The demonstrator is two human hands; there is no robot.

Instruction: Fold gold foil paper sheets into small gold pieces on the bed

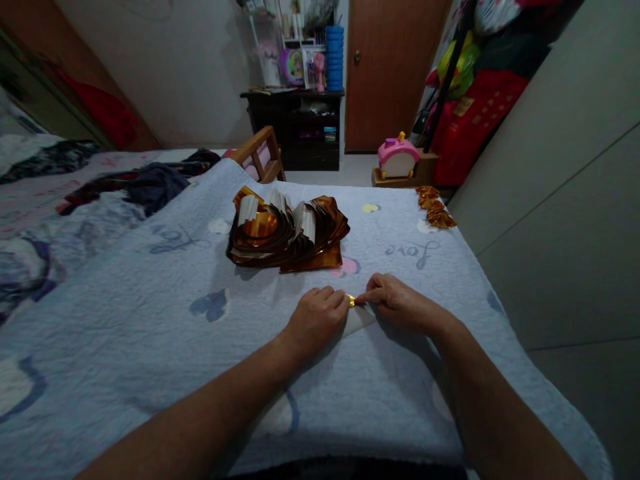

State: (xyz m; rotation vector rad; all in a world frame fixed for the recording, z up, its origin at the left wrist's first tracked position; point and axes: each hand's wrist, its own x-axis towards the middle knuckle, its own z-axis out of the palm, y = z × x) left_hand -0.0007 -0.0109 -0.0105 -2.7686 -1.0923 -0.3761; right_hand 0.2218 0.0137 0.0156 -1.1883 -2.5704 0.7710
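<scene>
A sheet of gold foil paper with a pale back lies on the quilted cover, its far edge turned over to show a narrow gold strip. My left hand is closed on the left end of this fold, fingers curled together. From the right, my right hand grips the fold with its index finger stretched along the gold strip and its other fingers bent under. Both palms hide part of the sheet. Beyond my hands sits a thick, curled stack of gold foil paper, its white backs showing in places.
Several crumpled or folded gold foil pieces rest near the far right corner of the quilted cover. Clothes are heaped at the left. A wooden chair, a pink toy case and a dark cabinet stand beyond the far edge.
</scene>
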